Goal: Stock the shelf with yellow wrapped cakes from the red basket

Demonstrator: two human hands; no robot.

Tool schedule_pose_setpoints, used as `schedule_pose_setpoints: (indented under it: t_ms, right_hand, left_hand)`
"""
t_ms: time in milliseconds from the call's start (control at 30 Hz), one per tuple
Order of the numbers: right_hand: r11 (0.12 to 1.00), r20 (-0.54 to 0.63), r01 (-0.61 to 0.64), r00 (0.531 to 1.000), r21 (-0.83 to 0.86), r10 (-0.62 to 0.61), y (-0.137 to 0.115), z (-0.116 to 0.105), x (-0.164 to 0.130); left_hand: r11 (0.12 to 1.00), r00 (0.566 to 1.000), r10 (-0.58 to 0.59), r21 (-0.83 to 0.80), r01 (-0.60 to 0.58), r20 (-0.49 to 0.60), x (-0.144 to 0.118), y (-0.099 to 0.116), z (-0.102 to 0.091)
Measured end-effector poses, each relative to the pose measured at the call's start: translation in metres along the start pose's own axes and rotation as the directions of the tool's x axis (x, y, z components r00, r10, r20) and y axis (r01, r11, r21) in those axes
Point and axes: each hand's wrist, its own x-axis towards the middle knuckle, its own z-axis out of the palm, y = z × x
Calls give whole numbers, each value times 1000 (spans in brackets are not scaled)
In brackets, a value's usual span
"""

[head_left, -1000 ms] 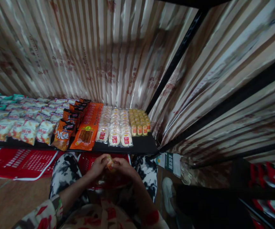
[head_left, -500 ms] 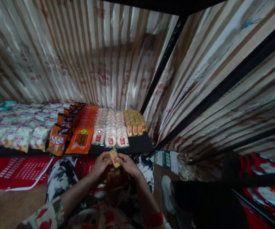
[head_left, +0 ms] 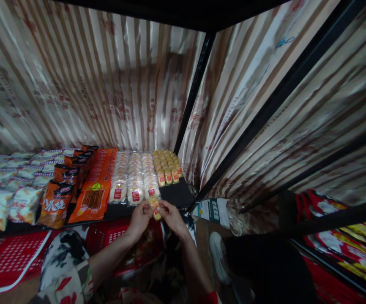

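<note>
Both hands up at the shelf's front edge, meeting on one small yellow snack packet (head_left: 155,207). Left hand (head_left: 139,218) has its grip pinched on the packet's left side, right hand (head_left: 172,216) pinches the right side; fingertips of both nearly touching. Packet is held upright, slightly tilted, just in front of and a little below the front lip of the black shelf (head_left: 178,195), not resting on it.

Shelf layout, right to left:
- small yellow packets (head_left: 167,168) in rows at the right end, same look as the held one; bare shelf in front of them
- round white cakes in clear wrap (head_left: 135,179), three columns, just beside the yellow ones
- flat orange packs (head_left: 98,185) in one long column
- dark orange bags (head_left: 63,190) standing tilted
- pale snack bags (head_left: 10,194) filling the left end

Under the hands: a red plastic basket (head_left: 113,232), contents too dark to tell. Another red basket (head_left: 8,259) lies lower left. Person's knees in black-and-white patterned trousers (head_left: 64,253) flank the basket. Striped sheeting (head_left: 107,84) lines the back and right side behind a black upright post (head_left: 193,93).
</note>
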Motion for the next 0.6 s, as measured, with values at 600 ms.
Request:
schedule_pose_setpoints:
  t_ms: [600]
  right_hand:
    - [797,-369,-71,909,-599,-196,-3,-44,4]
  left_hand:
    - [897,997,52,435,-74,63,49,7,74]
